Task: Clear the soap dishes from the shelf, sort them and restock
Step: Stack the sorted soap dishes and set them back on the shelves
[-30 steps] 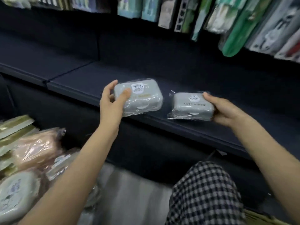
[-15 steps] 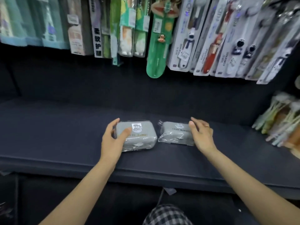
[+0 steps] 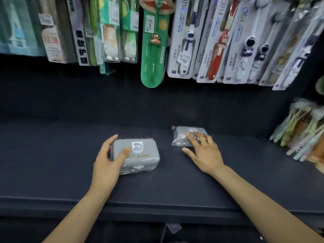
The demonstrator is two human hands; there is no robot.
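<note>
Dark shelf, restocking: left hand grips near soap dish; right hand, fingers relaxed, presses far dish. Risk: slick wrap sliding, 2 dishes left misaligned.

Two grey wrapped soap dishes lie on a dark shelf. The left hand grips the near dish at its 9 o'clock end, thumb on the lid, fingers behind. The far dish sits at 1 o'clock from the near one, apart from it; the right hand rests flat on it, fingers straight, a ring on one. Carded toothbrushes hang along 12 o'clock; a green case hangs among them. Pastel brushes lie at 3 o'clock.
</note>
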